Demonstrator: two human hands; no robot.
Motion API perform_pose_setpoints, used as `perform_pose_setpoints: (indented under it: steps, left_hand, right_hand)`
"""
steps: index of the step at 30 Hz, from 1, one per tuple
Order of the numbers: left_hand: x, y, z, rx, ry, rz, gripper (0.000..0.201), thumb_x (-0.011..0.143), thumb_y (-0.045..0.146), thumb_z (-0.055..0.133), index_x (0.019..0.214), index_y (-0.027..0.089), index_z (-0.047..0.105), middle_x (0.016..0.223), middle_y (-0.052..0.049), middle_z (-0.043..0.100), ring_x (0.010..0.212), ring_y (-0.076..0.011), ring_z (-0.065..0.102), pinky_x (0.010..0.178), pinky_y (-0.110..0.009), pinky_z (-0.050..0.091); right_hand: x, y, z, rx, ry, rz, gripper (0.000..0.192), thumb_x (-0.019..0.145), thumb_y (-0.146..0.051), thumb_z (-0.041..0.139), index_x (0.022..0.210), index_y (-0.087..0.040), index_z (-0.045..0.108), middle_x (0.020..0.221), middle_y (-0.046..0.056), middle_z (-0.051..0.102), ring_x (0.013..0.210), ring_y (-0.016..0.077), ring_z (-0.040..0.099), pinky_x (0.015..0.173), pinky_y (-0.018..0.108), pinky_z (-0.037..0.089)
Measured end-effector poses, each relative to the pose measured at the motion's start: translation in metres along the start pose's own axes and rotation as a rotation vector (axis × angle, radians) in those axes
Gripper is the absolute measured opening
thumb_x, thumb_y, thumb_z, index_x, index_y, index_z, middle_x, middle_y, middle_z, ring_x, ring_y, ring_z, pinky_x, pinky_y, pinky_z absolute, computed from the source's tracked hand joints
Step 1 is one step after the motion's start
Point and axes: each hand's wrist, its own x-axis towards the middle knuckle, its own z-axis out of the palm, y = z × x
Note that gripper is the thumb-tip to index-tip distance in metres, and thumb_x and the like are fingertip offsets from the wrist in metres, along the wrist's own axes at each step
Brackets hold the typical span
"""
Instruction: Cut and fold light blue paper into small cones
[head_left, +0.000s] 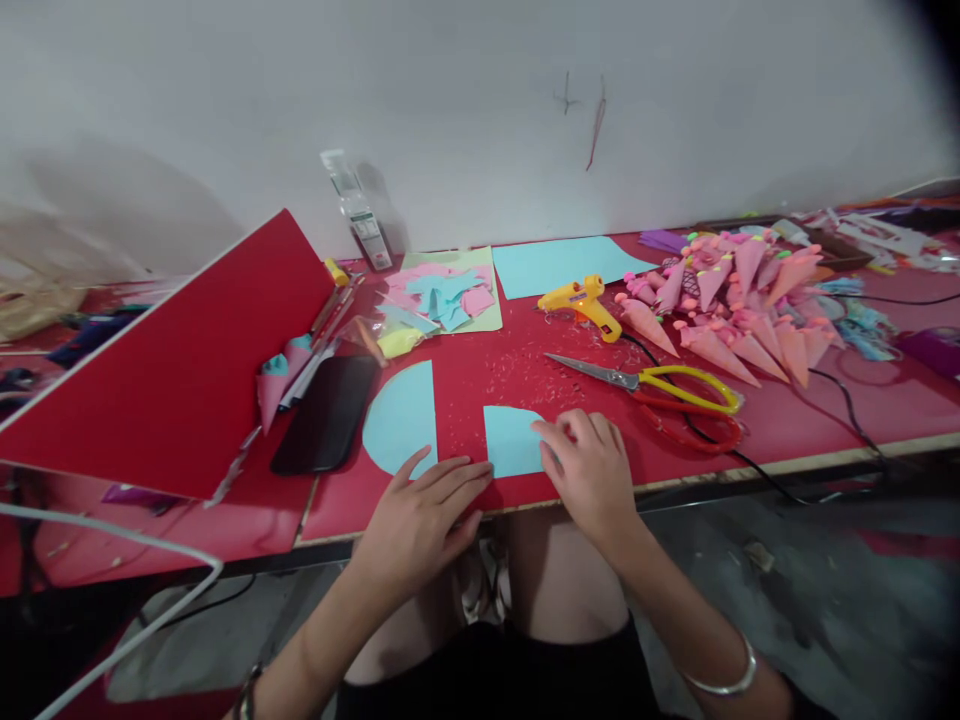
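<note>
At lower centre, my left hand (pixel 420 515) loosely spread, right hand (pixel 589 470) half-open, both at the light-blue paper sector (pixel 514 437), gripping nothing; best pressed lightly to the bench (pixel 465 370), avoiding creases.

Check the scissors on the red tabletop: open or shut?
Shut: the scissors have their blades lying together, tapering to a single point.

Pale blue paper (pixel 511 440), red tabletop (pixel 459 400)
</note>
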Motion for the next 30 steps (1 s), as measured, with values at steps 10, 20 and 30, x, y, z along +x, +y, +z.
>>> perform_pose_setpoints:
  steps: [10, 20, 30]
  left_hand:
    - [0.008, 0.005, -0.003, 0.027, -0.014, 0.002, 0.027, 0.078, 0.025, 0.051, 0.105, 0.025, 0.056, 0.106, 0.002, 0.064, 0.096, -0.0173, 0.058, 0.097, -0.039, 0.031]
    - [0.006, 0.005, -0.005, 0.028, -0.006, 0.008, 0.029, 0.079, 0.026, 0.05, 0.108, 0.025, 0.056, 0.107, 0.003, 0.064, 0.098, -0.0167, 0.058, 0.097, -0.037, 0.032]
    - [0.007, 0.004, -0.005, 0.017, -0.061, 0.008, 0.03, 0.079, 0.026, 0.051, 0.109, 0.024, 0.055, 0.107, 0.0, 0.064, 0.099, -0.0185, 0.057, 0.093, -0.038, 0.034]
  right_hand:
    - [-0.014, 0.01, -0.009, 0.138, -0.131, -0.363, 0.035, 0.083, -0.03, 0.049, 0.117, -0.036, 0.052, 0.128, 0.004, 0.045, 0.117, 0.0235, 0.037, 0.1, 0.051, 0.018]
    - [-0.04, 0.042, -0.017, 0.084, -0.122, -0.272, 0.035, 0.082, -0.038, 0.049, 0.116, -0.031, 0.055, 0.123, 0.005, 0.052, 0.114, 0.0237, 0.041, 0.094, 0.042, 0.035]
    - [-0.031, 0.052, -0.029, 0.263, -0.179, -0.173, 0.027, 0.081, -0.036, 0.05, 0.103, -0.023, 0.061, 0.113, 0.007, 0.057, 0.105, 0.0215, 0.049, 0.087, 0.039, 0.042]
